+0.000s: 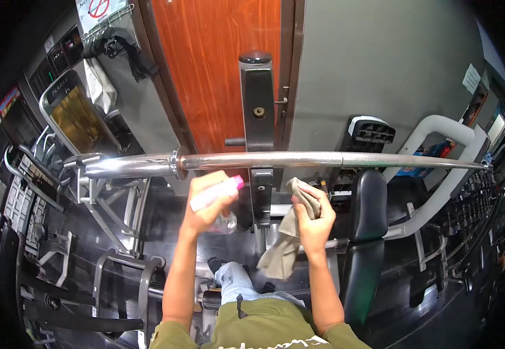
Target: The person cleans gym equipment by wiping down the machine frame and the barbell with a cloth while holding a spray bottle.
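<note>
My left hand (pixel 204 205) is closed round a spray bottle with a white and pink head (pixel 217 193); its clear lower part (pixel 224 223) shows below the hand. In my right hand (pixel 315 216) a grey-beige cloth (pixel 281 253) is gripped, its loose end hanging down towards my lap. Just beyond both hands a shiny metal barbell (pixel 275 159) lies level across the view, with a collar (pixel 176 163) towards its left end. Neither hand appears to touch the bar.
A black upright post (pixel 258 104) stands behind the bar, before a reddish-brown door (pixel 206 64). A black padded bench (pixel 364 250) is at my right. Metal rack frames (pixel 112 215) stand on the left, and a thick grey machine frame (pixel 438 203) on the right.
</note>
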Tool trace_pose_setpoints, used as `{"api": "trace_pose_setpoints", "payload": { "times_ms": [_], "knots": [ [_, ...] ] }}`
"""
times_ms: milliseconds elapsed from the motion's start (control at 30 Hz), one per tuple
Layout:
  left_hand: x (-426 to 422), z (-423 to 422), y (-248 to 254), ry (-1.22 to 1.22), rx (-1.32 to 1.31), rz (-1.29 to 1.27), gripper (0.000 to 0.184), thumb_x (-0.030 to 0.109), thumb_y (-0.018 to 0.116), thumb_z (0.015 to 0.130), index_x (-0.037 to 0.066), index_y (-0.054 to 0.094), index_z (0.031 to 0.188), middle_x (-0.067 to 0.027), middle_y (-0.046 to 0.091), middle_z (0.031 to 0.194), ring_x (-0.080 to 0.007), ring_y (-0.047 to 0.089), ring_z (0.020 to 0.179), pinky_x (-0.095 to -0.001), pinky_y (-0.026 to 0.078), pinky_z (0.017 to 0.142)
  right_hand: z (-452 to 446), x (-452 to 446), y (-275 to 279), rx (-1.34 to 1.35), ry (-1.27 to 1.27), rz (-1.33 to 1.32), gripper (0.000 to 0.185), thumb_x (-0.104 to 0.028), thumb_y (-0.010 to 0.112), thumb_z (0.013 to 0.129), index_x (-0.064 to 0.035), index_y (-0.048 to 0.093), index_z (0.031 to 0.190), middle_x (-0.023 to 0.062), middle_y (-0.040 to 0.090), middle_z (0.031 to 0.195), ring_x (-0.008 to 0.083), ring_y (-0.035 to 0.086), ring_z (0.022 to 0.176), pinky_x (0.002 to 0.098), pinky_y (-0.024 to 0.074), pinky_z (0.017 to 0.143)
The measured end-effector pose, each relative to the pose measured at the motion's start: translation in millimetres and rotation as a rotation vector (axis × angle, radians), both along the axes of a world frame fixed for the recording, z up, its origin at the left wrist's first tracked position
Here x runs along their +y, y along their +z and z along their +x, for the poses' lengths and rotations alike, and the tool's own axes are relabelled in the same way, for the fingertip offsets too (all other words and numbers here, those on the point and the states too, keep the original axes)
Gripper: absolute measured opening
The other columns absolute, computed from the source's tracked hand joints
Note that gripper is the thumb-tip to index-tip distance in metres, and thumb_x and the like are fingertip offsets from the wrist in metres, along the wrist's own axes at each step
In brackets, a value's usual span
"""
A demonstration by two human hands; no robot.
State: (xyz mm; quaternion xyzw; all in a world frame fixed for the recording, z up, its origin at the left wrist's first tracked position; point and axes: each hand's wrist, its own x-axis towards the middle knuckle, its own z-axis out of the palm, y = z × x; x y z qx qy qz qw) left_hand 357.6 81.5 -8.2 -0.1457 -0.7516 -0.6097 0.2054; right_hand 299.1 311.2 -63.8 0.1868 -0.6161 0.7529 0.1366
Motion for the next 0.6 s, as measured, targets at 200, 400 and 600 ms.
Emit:
{"api": "trace_pose_setpoints", "payload": {
  "times_ms": [200,400,600],
  "knots": [
    [29,20,-21,0.321,0.133,-0.226,0.016,0.012,0.071,0.080,0.000,0.064,0.073,-0.0102,0.056,0.064,-0.0235,0.055,0.057,-0.0332,0.041,0.055,8,-18,-1,0.160,-0.027,-0.098,0.026,0.003,0.072,0.086,0.0024,0.070,0.111,0.0121,0.071,0.114,0.0195,0.070,0.097,0.0298,0.0533,0.089],
    [50,16,-7,0.371,0.224,-0.291,0.017,0.015,0.073,0.081,0.000,0.065,0.078,-0.0106,0.055,0.065,-0.0255,0.054,0.057,-0.0344,0.042,0.056,19,-7,-23,-0.039,-0.016,-0.100,0.027,-0.013,0.064,0.094,0.0077,0.068,0.111,0.0102,0.072,0.099,0.0150,0.066,0.094,0.0302,0.0508,0.089],
    [51,18,-10,0.399,0.184,-0.243,0.017,0.015,0.073,0.081,-0.001,0.066,0.081,-0.0094,0.055,0.065,-0.0228,0.053,0.058,-0.0333,0.042,0.056,21,-5,-1,0.270,0.006,0.018,0.045,-0.031,0.053,0.091,0.0049,0.068,0.114,0.0178,0.060,0.110,0.0265,0.059,0.109,0.0370,0.0471,0.093]
  ]
}}
